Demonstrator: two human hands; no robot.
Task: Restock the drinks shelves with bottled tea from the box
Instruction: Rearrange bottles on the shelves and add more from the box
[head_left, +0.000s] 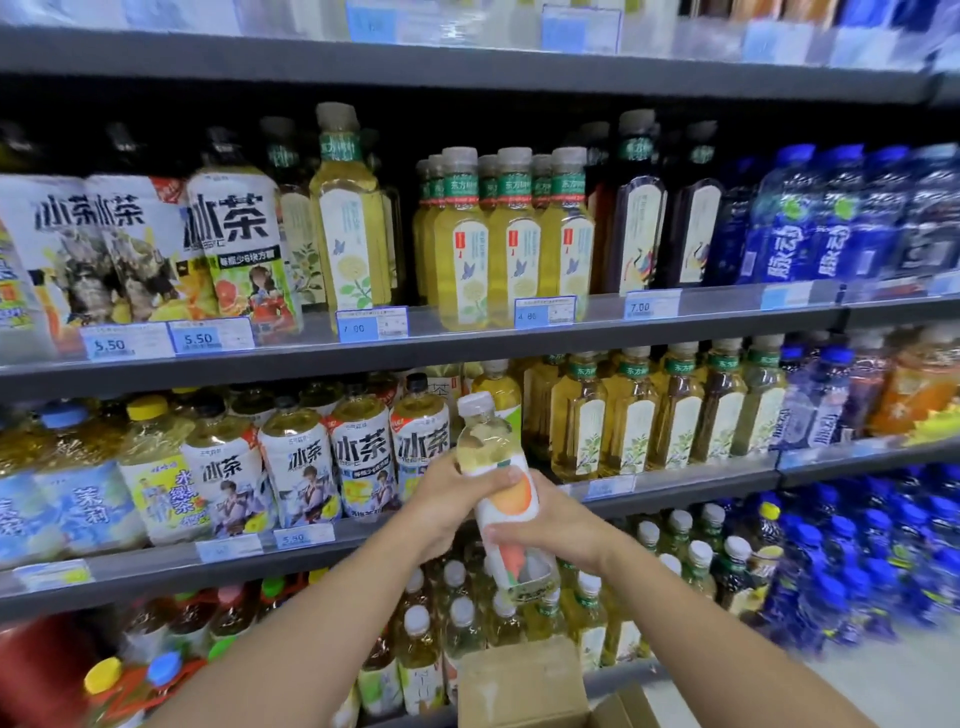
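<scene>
A tea bottle (498, 478) with a white cap, pale yellow liquid and a white label with orange fruit is held up in front of the middle shelf (675, 486). My left hand (447, 501) grips its upper part just below the shoulder. My right hand (556, 525) grips the label lower down. The bottle leans slightly, cap toward the upper left. A brown cardboard box (524, 686) with open flaps stands below my arms at the bottom of the view. Its inside is hidden.
Shelves packed with drinks fill the view: iced tea bottles (358, 457) to the left of the held bottle, yellow tea bottles (670, 410) to the right, blue bottles (841, 218) at far right. White-capped bottles (457, 618) crowd the lower shelf. Price tags (371, 325) line the shelf edges.
</scene>
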